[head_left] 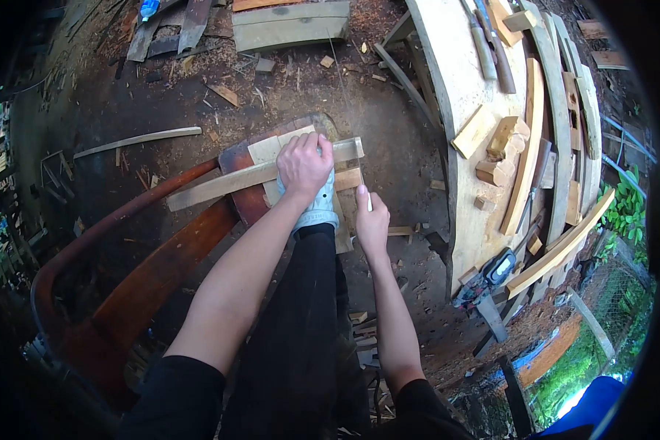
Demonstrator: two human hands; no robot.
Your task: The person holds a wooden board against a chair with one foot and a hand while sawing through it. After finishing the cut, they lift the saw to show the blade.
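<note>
My left hand (304,165) is closed over a long, pale wooden strip (227,181), pressing near its right end. The strip lies slantwise across the seat of a reddish-brown wooden chair (251,207). Just below that hand, my foot in a light clog (317,209) rests on the seat against the strip. My right hand (372,224) is wrapped round the pale handle of a saw (369,202). Its thin blade appears edge-on, running up past the strip's right end. A short wooden piece (347,179) sits under the strip beside the blade.
On the right, a workbench (466,220) carries chisels (484,53), wood blocks (507,137), curved strips (529,147) and a dark power tool (497,270). The chair's curved arm (125,213) reaches left. A thick plank (292,28) lies ahead; offcuts and shavings litter the floor.
</note>
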